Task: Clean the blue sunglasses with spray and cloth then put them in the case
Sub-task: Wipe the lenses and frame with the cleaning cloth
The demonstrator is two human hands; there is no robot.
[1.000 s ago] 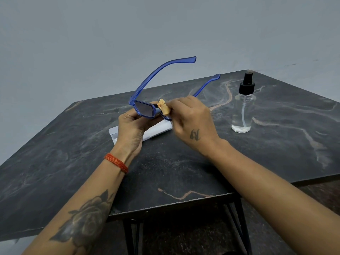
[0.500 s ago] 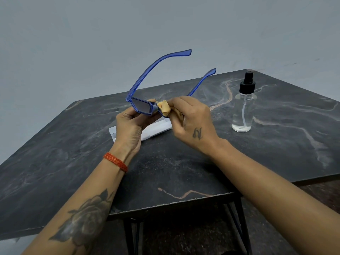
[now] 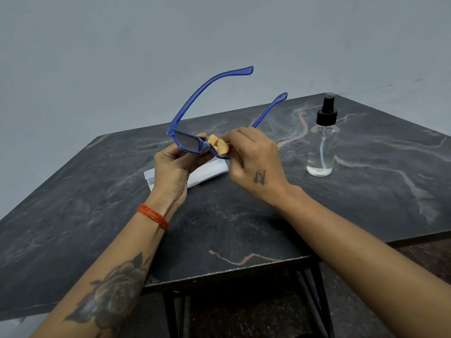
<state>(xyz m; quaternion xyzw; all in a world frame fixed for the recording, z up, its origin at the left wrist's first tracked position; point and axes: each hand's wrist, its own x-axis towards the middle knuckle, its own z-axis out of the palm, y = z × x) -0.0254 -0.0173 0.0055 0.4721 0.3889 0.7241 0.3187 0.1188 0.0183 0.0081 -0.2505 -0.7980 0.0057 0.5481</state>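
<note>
The blue sunglasses (image 3: 195, 111) are held above the table with both arms unfolded and pointing away from me. My left hand (image 3: 174, 168) grips the frame at the left lens, whose dark glass faces me. A small yellow cloth (image 3: 219, 146) is pinched in my right hand (image 3: 256, 162) and pressed against the right lens, which the cloth and fingers hide. The white case (image 3: 207, 173) lies flat on the table under my hands. To the right stands the clear spray bottle (image 3: 322, 145) with a black pump, upright and untouched.
The dark marbled table (image 3: 244, 223) has its front edge just below my forearms, with black metal legs (image 3: 314, 301) beneath. A plain grey wall (image 3: 122, 57) stands behind the table.
The sunglasses have risen a little and tilted, arms pointing higher. My right hand has shifted the cloth on the right lens, so more cloth shows between the fingers.
</note>
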